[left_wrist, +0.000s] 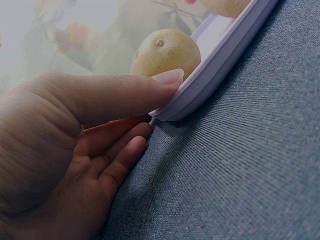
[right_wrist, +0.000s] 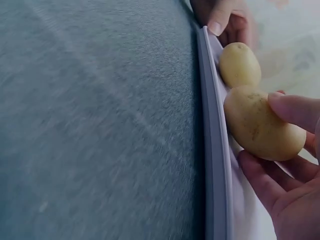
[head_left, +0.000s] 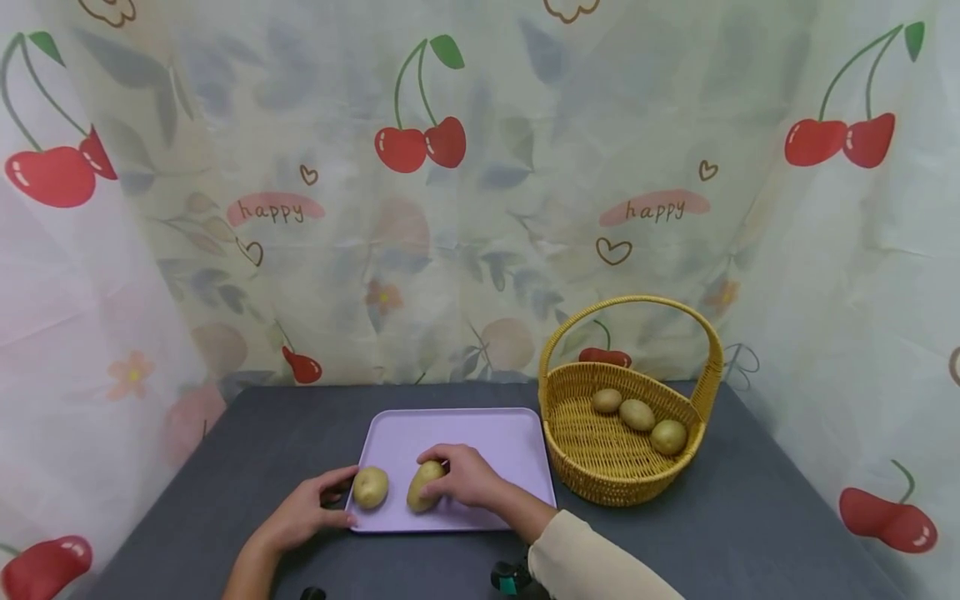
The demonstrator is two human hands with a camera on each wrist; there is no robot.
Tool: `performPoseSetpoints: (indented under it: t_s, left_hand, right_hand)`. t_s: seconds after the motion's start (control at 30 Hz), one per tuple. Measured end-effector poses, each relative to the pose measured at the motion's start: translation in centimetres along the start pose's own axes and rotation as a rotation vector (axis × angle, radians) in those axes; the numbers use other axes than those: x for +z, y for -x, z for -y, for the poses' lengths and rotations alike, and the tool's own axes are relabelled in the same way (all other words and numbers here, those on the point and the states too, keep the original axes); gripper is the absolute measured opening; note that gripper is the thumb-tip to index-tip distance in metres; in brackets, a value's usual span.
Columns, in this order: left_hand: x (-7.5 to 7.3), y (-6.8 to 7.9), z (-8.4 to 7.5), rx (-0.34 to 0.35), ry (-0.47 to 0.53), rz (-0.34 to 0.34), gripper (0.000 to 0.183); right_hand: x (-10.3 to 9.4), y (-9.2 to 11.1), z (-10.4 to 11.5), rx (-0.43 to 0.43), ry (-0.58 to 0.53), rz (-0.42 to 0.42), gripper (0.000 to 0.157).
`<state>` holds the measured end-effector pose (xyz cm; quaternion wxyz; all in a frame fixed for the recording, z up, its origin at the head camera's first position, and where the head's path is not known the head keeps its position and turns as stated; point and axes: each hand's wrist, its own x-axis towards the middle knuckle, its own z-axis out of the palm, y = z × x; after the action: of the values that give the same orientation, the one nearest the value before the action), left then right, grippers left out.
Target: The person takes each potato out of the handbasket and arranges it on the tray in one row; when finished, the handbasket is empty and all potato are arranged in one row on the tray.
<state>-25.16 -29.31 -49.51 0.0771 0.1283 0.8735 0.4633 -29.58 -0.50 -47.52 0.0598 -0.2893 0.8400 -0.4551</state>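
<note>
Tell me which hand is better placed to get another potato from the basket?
Probably the right hand: it is nearer the basket, though it must first let go of the potato it holds. The left hand is at the left edge of the purple tray, farther away.

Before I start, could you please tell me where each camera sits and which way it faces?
Head: worn on the head, facing forward and down at the tray and basket; left hand and right hand show.
Left wrist: on that wrist, facing the tray's corner and a potato; left hand shows.
Right wrist: on that wrist, facing along the tray's edge; right hand holds another potato, left hand beyond.
Both wrist views share the left hand, tray and first potato.
</note>
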Motion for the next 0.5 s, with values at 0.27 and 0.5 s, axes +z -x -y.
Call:
performPoseSetpoints:
  t_s: [0.27,0.5]
  left_hand:
    - [-0.1,-0.1,0.1,0.016,-0.01,0.005,0.076]
    - [-0.1,-0.2,0.1,0.008,-0.011,0.005,0.078]
  right_hand:
    - [0.8,-1.1,-0.5,0.028,-0.061,-0.077,0.037]
    - [1.2,-0.9,-0.4,-0.006,-0.012,-0.091,0.033]
